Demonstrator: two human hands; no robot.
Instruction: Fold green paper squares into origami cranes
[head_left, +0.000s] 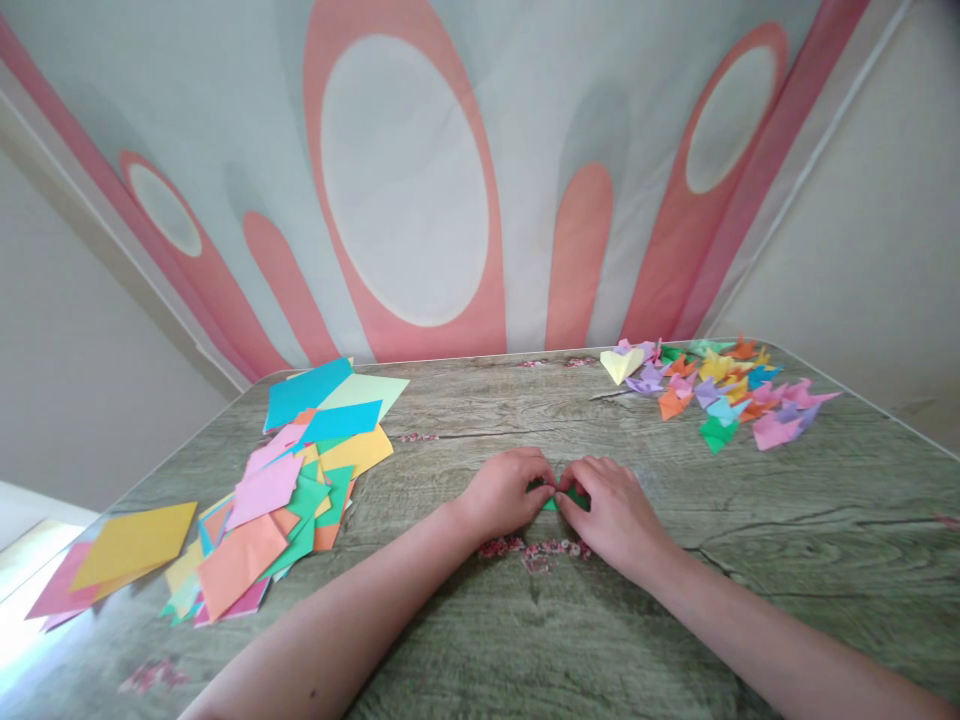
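A small piece of green paper (550,504) is pinched between my two hands, low over the middle of the table. My left hand (514,490) is closed on its left side, with thumb and fingers pressed together. From the other side my right hand (604,505) grips it, fingers curled and thumb against the near edge. The two sets of fingertips almost meet. Most of the paper lies hidden behind the fingers, so its folded shape cannot be made out.
Loose coloured paper sheets (266,490) lie in a heap on the left, with a yellow sheet (139,540) at the table's left edge. Several folded paper cranes (720,365) and a pale yellow paper heart (622,366) sit at the back right. The wood-patterned table (465,400) meets a patterned curtain (525,200).
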